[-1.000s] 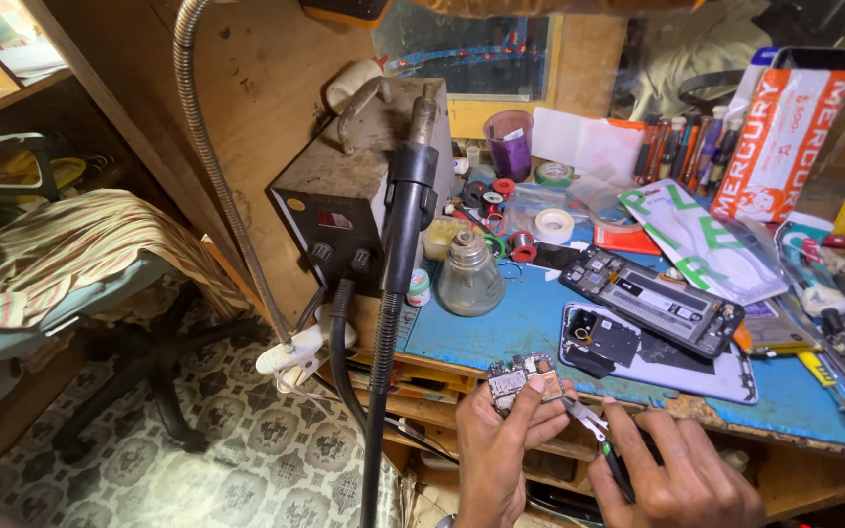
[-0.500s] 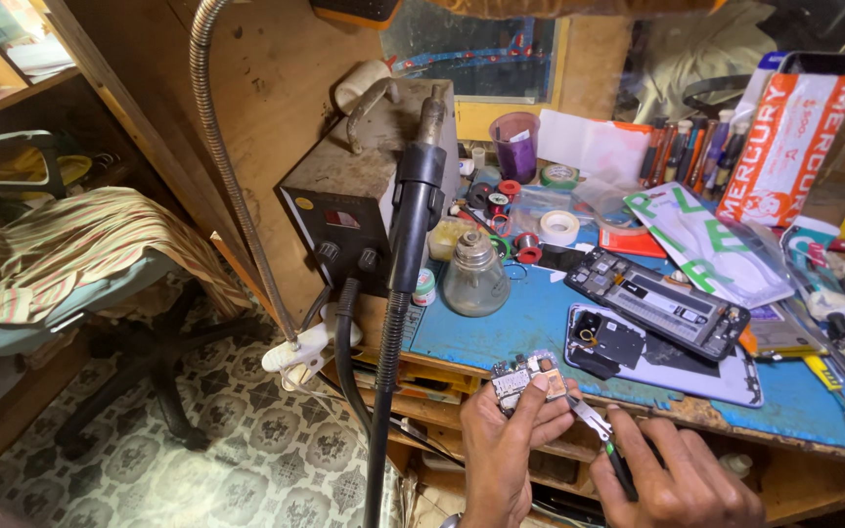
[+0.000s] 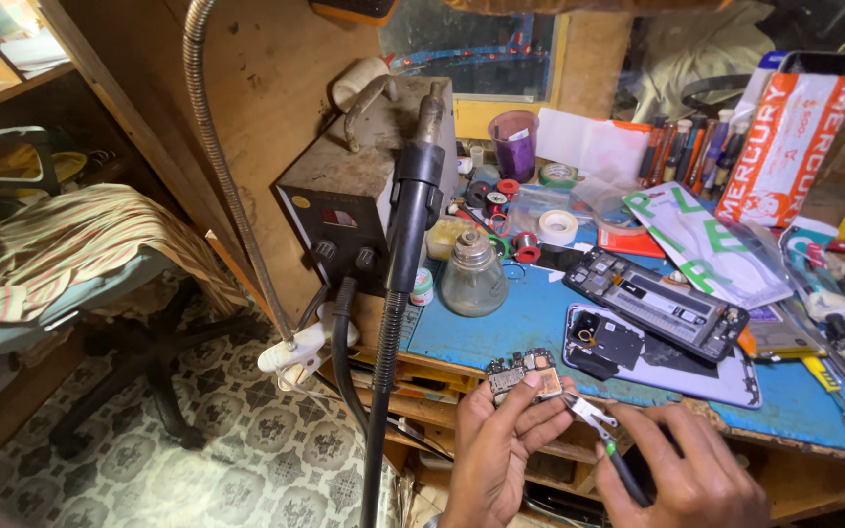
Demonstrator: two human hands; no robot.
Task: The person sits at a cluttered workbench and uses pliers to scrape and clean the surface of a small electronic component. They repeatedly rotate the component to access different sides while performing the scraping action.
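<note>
Hands at the front edge of a blue work mat (image 3: 540, 323), which serves as landmark throughout. Left hand (image 3: 501, 445) is closed around a small circuit board (image 3: 523, 370), thumb and fingers pinching it from below so that the board sits just off the mat's near edge, tilted slightly toward the camera. Right hand (image 3: 682, 479) is curled in a pinch on a pair of tweezers (image 3: 599, 425) with a dark handle; the metal tips point up and left and lie at the board's right end, though whether they actually touch it cannot be told from this view.

On the mat, behind the board, lie an opened phone frame (image 3: 652, 301) and, nearer the hands, a phone back panel (image 3: 638, 352) with a dark module. At the mat's left end stands a glass bottle (image 3: 472, 274); behind that rises a grey rework station (image 3: 354, 200) with a black hot-air handle (image 3: 413, 210) hung on its front. Rolls of tape (image 3: 557, 227) sit at the mat's far edge.

Compared with half a second ago, both hands keep the same grips and the same place at the mat's near edge; the board and tweezers have barely shifted, and the things on the mat lie as they did.
</note>
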